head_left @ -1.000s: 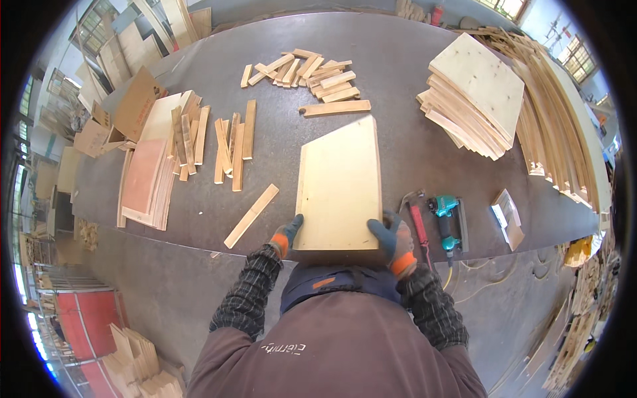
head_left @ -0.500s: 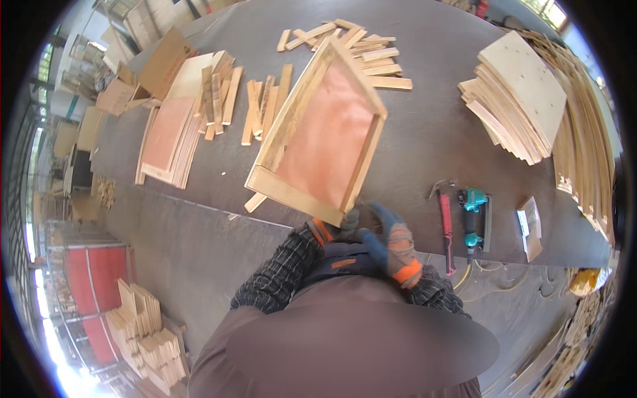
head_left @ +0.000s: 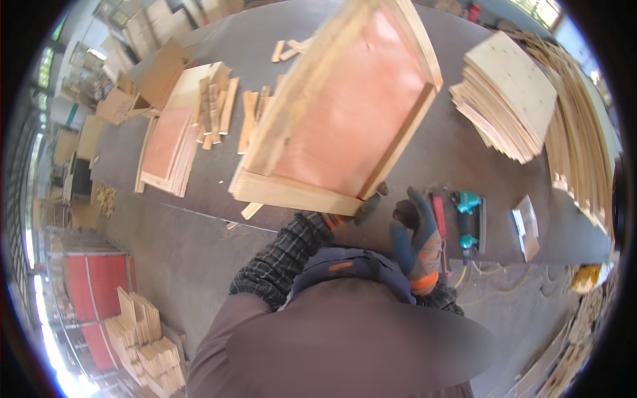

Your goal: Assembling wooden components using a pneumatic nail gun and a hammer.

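Note:
A shallow wooden tray (head_left: 292, 190), with plank sides and a reddish plywood bottom, is held up tilted over the workbench. My left hand (head_left: 367, 207), gloved in grey and orange, grips its near right corner; part of that hand is hidden behind the near side. My right hand (head_left: 418, 245), in a blue, grey and orange glove, is apart from the tray with its fingers curved and spread. Close to its right are a red-handled hammer (head_left: 440, 225) and a teal nail gun (head_left: 469, 203), both lying on the bench.
Short wood strips (head_left: 229, 106) and reddish plywood panels (head_left: 167, 142) lie on the left. Pale plywood sheets (head_left: 514, 86) are stacked at right, beside long slats (head_left: 576, 132). A small opened carton (head_left: 529, 229) sits near the front edge. An air hose (head_left: 491, 286) hangs below.
The tray has come up closer and shifted right, with my left hand still on its corner. My right hand has moved right, nearer the hammer.

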Demonstrator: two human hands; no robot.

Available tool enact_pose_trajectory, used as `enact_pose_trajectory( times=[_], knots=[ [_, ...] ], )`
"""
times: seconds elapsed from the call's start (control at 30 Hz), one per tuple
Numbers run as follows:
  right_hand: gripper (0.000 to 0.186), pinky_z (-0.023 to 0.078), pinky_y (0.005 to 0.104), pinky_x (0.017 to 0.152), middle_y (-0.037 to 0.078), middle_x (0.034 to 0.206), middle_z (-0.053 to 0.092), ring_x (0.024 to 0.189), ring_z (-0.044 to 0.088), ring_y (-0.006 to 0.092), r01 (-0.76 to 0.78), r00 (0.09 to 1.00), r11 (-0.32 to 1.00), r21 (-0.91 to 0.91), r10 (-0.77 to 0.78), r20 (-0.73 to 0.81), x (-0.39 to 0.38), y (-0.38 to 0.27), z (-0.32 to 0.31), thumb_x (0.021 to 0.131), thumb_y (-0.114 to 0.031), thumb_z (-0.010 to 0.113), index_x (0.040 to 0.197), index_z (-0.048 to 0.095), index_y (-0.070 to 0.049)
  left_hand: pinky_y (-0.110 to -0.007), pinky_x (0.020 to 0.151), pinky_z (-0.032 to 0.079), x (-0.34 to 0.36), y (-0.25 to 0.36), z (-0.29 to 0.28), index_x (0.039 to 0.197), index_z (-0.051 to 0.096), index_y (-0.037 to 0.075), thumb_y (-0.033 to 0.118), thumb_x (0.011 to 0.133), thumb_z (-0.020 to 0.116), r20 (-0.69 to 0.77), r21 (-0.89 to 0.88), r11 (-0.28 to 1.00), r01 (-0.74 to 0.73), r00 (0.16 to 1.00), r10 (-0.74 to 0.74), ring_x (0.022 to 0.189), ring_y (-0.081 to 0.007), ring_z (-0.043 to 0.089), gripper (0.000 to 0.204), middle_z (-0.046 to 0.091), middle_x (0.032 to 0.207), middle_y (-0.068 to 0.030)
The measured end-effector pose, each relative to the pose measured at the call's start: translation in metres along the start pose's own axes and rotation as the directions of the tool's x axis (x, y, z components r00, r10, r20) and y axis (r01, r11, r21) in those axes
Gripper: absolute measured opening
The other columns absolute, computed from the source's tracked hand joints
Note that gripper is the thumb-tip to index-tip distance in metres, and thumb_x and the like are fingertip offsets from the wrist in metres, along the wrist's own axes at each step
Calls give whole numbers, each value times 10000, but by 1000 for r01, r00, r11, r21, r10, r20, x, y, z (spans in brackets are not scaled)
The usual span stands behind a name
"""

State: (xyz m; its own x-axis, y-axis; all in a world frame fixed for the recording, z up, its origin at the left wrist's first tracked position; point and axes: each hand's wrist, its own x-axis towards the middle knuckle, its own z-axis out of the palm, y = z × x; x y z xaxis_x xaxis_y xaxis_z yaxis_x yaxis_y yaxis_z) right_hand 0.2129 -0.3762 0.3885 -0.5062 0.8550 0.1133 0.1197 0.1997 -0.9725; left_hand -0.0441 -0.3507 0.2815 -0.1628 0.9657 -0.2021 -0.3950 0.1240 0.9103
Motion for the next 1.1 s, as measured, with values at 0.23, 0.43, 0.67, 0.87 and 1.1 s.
enact_pose_trajectory(
  times=[0.23,0.43,0.67,0.87,1.1],
  knots=[
    [703,554,383,981,155,1280,684,1144,677,264,121,993,992,18,-121,1,-1,-27,-49,898,-27,741,1549,479,19,-404,595,552,-30,47,40,1336,526,-116,430,1057,592,296,-169,979,111,954,-57,655,-315,666,616,656,794,-213],
    [323,637,411,847,151,1237,710,1035,730,261,446,860,848,-288,-495,-126,-6,-40,-75,1019,-96,693,1333,667,-28,-287,692,538,-4,51,115,1173,721,-39,437,1103,572,-253,169,975,-148,949,188,827,-135,678,503,742,984,-69],
    [242,649,372,693,144,1045,744,856,737,222,205,949,714,670,23,-314,29,-26,-115,1085,-143,576,1255,640,16,-299,724,551,8,100,157,1220,712,-38,379,1109,573,-144,267,945,-189,962,234,884,-144,687,454,744,1074,-92],
    [323,595,368,628,152,996,741,766,711,240,256,910,589,767,121,-397,92,-24,-185,1055,-242,628,1264,626,4,-405,827,623,0,125,158,1428,559,-2,315,1135,512,38,-239,943,-232,968,247,964,-265,737,434,725,1194,-165],
    [355,561,309,586,74,997,739,731,682,194,218,932,319,922,213,-294,104,-38,-238,1016,-364,683,1260,639,-108,-427,869,625,-49,93,136,1456,566,6,175,1073,590,46,49,971,-232,972,230,1016,-293,745,419,727,1225,-195]
  ],
)
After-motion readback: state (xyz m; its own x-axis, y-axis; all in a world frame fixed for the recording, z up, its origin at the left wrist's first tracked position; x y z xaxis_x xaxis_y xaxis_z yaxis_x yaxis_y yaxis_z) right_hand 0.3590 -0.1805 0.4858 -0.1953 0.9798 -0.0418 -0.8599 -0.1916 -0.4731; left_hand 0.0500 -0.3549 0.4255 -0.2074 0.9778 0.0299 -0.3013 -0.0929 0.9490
